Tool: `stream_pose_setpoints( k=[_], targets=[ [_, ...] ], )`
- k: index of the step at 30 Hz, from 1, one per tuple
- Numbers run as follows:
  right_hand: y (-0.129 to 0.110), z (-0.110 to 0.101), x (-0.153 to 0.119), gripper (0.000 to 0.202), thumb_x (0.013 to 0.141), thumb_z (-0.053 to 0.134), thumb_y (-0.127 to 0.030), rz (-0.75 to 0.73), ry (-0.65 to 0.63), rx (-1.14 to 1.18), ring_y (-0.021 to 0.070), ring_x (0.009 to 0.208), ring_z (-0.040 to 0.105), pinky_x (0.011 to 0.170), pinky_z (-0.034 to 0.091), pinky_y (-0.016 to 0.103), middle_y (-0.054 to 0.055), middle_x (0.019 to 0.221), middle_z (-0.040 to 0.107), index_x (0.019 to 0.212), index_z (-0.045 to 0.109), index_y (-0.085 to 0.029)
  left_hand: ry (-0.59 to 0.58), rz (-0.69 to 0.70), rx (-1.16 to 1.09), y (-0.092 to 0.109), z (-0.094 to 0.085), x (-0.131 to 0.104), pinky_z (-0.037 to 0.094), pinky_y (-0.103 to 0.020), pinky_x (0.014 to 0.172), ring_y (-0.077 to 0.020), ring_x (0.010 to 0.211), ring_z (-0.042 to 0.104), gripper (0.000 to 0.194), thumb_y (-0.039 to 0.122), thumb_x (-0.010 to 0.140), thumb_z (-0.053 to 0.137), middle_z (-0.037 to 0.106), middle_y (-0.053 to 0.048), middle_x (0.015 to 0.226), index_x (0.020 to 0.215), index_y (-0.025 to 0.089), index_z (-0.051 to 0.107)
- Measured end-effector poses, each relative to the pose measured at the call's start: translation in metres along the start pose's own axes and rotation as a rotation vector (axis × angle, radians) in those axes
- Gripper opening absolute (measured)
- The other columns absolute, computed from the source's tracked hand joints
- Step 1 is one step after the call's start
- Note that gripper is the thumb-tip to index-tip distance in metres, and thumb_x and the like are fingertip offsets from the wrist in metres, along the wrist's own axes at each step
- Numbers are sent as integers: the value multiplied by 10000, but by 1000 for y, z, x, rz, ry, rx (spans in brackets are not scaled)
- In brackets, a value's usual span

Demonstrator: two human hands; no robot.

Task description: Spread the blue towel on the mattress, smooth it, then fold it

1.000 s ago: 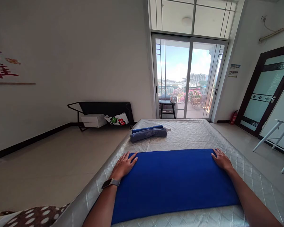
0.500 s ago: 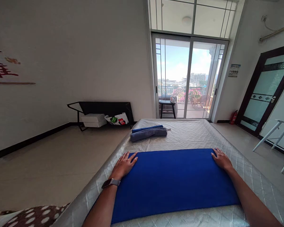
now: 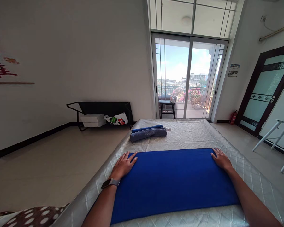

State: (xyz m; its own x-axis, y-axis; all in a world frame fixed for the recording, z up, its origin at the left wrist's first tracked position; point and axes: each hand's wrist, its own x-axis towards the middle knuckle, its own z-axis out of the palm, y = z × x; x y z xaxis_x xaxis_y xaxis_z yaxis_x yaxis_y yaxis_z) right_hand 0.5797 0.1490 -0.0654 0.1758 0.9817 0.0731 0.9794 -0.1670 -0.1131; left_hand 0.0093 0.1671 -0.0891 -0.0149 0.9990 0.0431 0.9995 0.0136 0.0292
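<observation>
A blue cloth (image 3: 175,183) lies flat and spread out on a pale quilted mattress (image 3: 186,137). My left hand (image 3: 124,164) rests on its far left corner, palm down with fingers spread, a watch on the wrist. At the far right corner my right hand (image 3: 221,158) lies in the same way, fingers apart. Neither hand grips anything. Beyond the cloth, toward the left edge of the mattress, are a rolled grey-blue towel (image 3: 148,134) and a blue roll (image 3: 146,128) just behind it.
A black rack (image 3: 104,107) with white boxes (image 3: 92,120) and a bag stands by the left wall. Brown dotted fabric (image 3: 35,217) lies at the lower left. A white-legged table (image 3: 267,137) is on the right, near a fire extinguisher (image 3: 233,117).
</observation>
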Motion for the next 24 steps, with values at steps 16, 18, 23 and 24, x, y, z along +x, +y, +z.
stream_pose_setpoints(
  k=[16, 18, 23, 24],
  targets=[
    [-1, -2, -1, 575, 1021, 305, -429, 20, -9, 5, 256, 1470, 309, 1194, 270, 417, 75, 1597, 354, 1531, 401, -185, 10, -13, -43, 0, 1, 0, 216, -475, 1206, -308, 1481, 306, 589, 519, 1005, 297, 361, -104, 1604, 1542, 284, 361],
    [-1, -2, -1, 572, 1019, 311, -433, 18, -5, 6, 259, 1467, 314, 1193, 273, 425, 75, 1593, 361, 1528, 408, -190, -3, -19, -35, 0, 0, 0, 210, -469, 1208, -305, 1485, 299, 598, 523, 1004, 288, 354, -103, 1608, 1548, 283, 347],
    [-1, -2, -1, 578, 1023, 307, -424, 9, -14, 8, 241, 1477, 293, 1208, 237, 404, 92, 1594, 358, 1529, 399, -159, -13, -1, -6, -1, 1, 2, 213, -460, 1207, -311, 1489, 286, 607, 518, 1004, 292, 363, -113, 1602, 1554, 267, 335],
    [-1, -2, -1, 580, 1025, 303, -423, 7, -17, 7, 236, 1480, 285, 1211, 227, 394, 94, 1596, 353, 1530, 397, -154, -10, -1, -8, -1, 1, 2, 215, -463, 1205, -313, 1487, 291, 602, 513, 1005, 293, 366, -114, 1600, 1553, 266, 339]
  ],
)
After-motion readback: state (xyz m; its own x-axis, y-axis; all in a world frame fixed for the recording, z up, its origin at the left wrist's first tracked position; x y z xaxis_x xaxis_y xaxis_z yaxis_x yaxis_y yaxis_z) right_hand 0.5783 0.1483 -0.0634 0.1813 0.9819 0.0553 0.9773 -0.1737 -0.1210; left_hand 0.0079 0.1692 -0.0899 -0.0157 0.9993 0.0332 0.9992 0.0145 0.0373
